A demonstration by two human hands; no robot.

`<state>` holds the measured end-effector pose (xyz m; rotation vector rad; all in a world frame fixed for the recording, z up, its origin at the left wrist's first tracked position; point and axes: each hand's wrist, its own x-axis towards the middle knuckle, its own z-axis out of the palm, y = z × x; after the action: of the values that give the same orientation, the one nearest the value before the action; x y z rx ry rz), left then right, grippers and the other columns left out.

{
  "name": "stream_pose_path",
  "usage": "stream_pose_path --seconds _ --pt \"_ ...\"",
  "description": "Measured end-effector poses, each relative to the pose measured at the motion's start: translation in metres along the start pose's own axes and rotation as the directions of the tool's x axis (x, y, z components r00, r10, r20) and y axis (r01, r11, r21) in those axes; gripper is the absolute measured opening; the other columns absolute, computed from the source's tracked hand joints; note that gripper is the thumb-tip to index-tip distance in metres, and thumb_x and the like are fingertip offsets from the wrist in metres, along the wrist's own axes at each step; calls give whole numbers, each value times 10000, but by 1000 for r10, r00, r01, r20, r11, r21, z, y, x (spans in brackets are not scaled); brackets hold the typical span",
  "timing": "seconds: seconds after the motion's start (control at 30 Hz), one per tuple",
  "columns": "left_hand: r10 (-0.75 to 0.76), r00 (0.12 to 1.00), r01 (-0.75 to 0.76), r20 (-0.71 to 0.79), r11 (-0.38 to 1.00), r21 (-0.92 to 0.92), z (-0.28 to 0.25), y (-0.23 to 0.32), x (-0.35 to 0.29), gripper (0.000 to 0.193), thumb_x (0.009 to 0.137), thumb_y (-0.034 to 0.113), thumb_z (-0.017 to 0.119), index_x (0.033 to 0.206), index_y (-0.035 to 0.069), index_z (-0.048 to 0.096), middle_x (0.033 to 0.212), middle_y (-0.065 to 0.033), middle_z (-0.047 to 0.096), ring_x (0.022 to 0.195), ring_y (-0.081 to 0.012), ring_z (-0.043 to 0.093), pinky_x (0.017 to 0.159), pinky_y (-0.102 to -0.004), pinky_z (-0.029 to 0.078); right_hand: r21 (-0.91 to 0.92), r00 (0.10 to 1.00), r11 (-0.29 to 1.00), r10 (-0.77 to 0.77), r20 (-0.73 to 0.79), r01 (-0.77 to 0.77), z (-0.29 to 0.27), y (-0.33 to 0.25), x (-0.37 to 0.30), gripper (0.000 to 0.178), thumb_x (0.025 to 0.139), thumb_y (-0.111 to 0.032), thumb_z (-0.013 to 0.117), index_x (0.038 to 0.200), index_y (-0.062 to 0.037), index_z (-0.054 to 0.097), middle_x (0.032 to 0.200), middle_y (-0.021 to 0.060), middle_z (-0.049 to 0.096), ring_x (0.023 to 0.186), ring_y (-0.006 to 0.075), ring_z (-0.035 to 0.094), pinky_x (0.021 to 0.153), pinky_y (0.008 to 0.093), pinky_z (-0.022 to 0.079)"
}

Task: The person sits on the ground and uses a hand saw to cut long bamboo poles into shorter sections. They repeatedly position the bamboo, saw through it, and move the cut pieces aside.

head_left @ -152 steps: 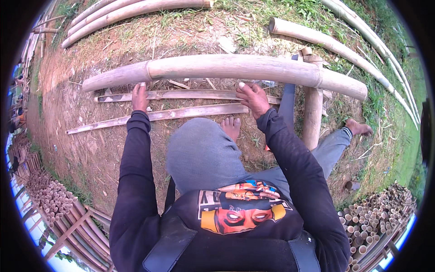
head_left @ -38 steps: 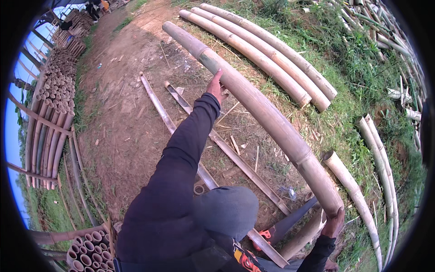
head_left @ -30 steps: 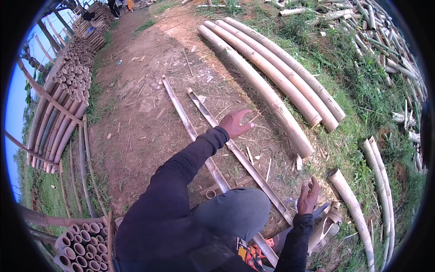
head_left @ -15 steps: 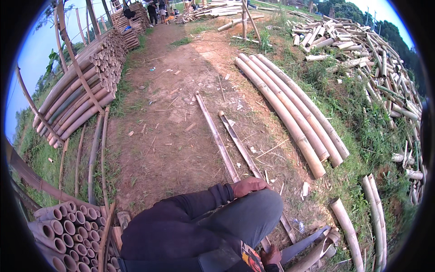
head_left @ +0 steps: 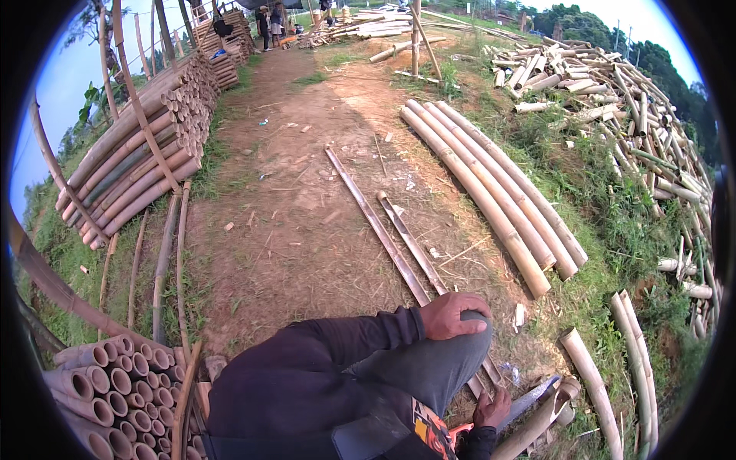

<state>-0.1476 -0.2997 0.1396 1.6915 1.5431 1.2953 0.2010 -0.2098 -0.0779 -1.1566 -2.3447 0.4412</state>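
Note:
My left hand (head_left: 456, 315) rests on my bent knee (head_left: 418, 360), fingers laid loosely over it and holding nothing. Down by the ground, my right hand (head_left: 492, 407) has its fingers curled at the lower end of a long split bamboo strip (head_left: 376, 222); the exact grip is partly hidden. A second split bamboo strip (head_left: 410, 244) lies alongside it, passing behind my knee. Next to my right hand are a saw blade (head_left: 530, 400) and an orange handle (head_left: 460, 432). A cut bamboo piece (head_left: 534, 424) with an opened end lies just right of the blade.
Several thick bamboo poles (head_left: 491, 195) lie to the right, with shorter lengths (head_left: 592, 383) nearer me. Stacked bamboo (head_left: 130, 169) stands at far left, and more cut tubes (head_left: 115, 399) at near left. A heap of bamboo offcuts (head_left: 652, 130) covers the right slope. People (head_left: 270, 27) stand far off.
My right hand has shifted up and to the right, and the left split strip has slid forward. The orange handle has come into sight. My left hand has moved slightly right on the knee.

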Motion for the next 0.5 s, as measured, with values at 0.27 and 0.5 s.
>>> stream_pose_path --seconds 0.27,0.5 --pt "80 983 -90 164 994 56 5 6 11 510 953 383 702 1275 -11 666 1306 -207 669 1246 -387 625 1110 -450 467 -320 766 710 637 -86 -627 -98 110 -122 465 891 -327 742 1265 -61 670 1226 206 675 1160 413 637 1009 503 495" --pt "59 978 -66 200 997 27 3 10 10 530 953 388 695 1297 -13 661 1338 -220 659 1272 -392 617 1118 -446 467 -293 746 704 664 -53 -647 -82 129 -130 493 893 -382 727 1281 -79 696 1257 222 686 1189 400 646 1034 493 494"
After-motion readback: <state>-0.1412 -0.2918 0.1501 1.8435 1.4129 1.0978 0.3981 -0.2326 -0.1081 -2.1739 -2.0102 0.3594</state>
